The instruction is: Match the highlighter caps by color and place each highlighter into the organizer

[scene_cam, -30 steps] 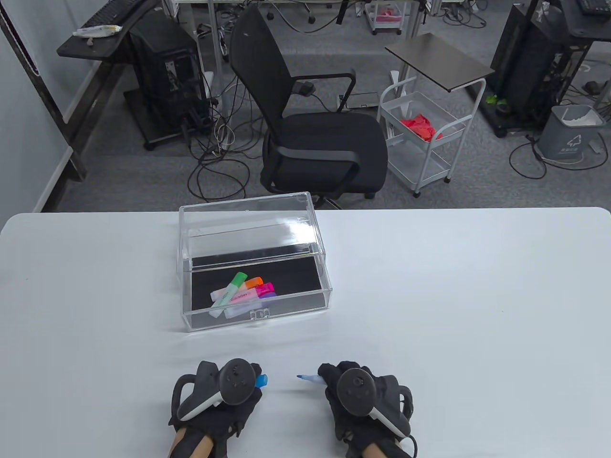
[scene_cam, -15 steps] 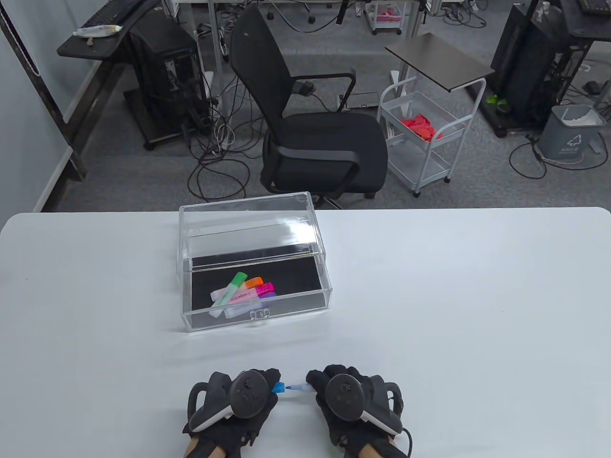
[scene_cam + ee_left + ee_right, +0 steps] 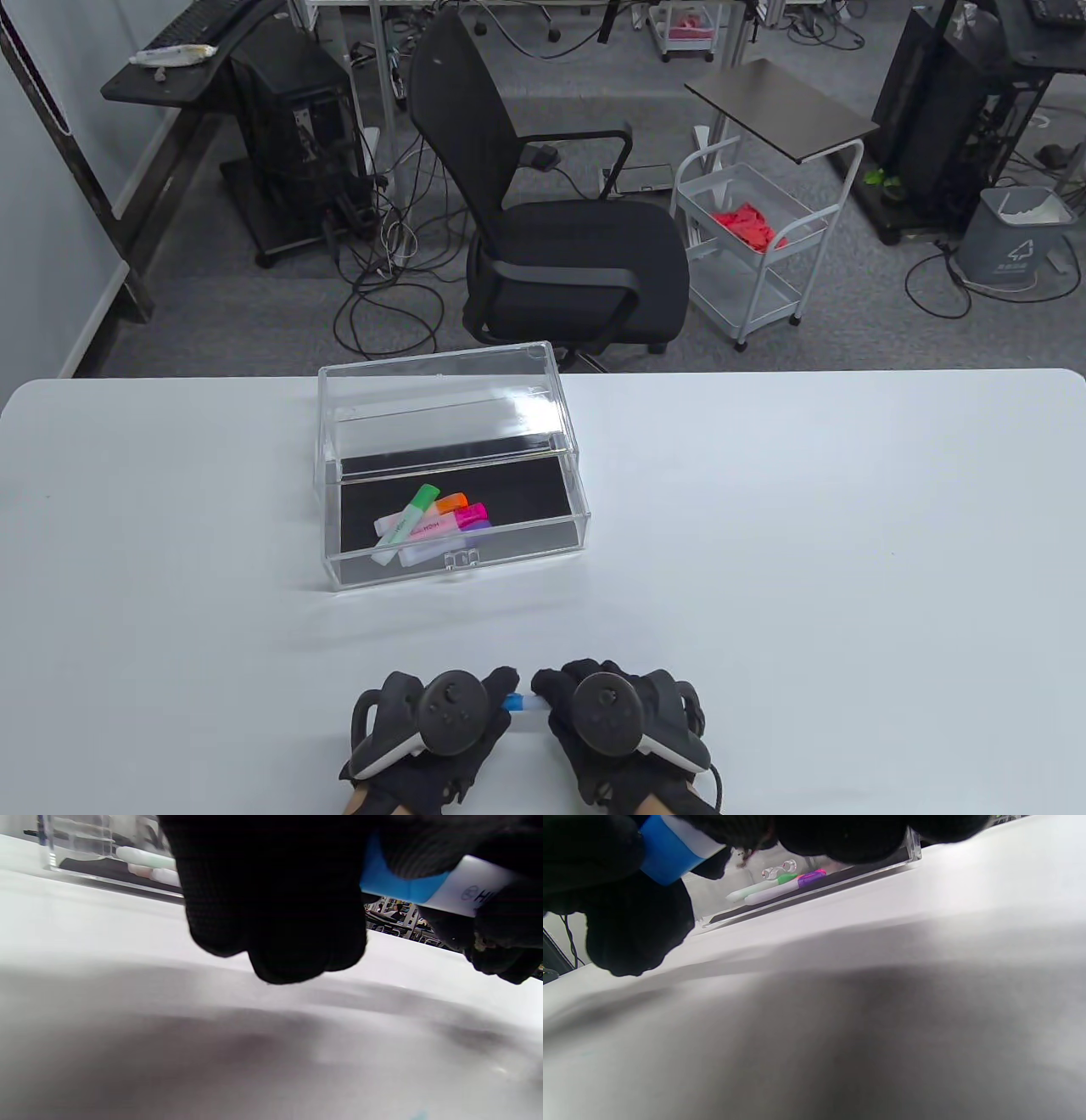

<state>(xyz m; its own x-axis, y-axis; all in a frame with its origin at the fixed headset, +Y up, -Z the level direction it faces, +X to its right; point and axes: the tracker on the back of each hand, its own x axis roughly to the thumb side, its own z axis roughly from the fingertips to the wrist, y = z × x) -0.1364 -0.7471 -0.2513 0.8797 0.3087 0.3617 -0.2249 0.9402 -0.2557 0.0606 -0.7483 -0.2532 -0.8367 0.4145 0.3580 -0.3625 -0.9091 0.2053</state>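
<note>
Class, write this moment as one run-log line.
left hand: holds blue cap | right hand: holds white highlighter barrel | cap: on barrel | clear acrylic organizer: holds capped highlighters

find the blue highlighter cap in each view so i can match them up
Table view: the blue cap shows as a sliver between the left hand and the right hand, near the bottom edge.
Left wrist view: blue cap at upper right, joined to the white barrel.
Right wrist view: blue cap at upper left.
Shared landmark: the clear organizer with highlighters inside.
</note>
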